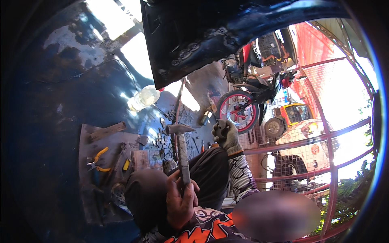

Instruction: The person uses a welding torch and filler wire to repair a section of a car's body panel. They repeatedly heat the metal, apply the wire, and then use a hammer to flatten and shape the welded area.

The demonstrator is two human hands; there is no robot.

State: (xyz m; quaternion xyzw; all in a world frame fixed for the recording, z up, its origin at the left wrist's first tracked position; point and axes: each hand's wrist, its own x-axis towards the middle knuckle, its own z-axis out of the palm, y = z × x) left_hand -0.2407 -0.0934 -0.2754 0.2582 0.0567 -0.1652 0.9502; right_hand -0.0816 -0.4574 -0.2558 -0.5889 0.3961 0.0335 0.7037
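Bare and ungloved, my left hand [181,201] wraps round the lower handle of a hammer [183,154]. The hammer stands upright with its metal head at the top. My right hand [229,137], in a light knitted glove, is closed around a dark, rounded block [221,128] beyond my knee; the fingers partly hide it, and its exact kind is unclear. Above both hands hangs a large dark panel [182,36] with a rough, dented-looking lower part. Neither hand touches it.
A worn board [91,137] at left bears yellow-handled pliers [98,160] and wood pieces. A clear plastic bottle [145,98] lies on the dark floor beyond. A motorcycle with a red-rimmed wheel [239,111] stands ahead right, near a red mesh fence [291,143]; a vehicle [306,141] is behind it.
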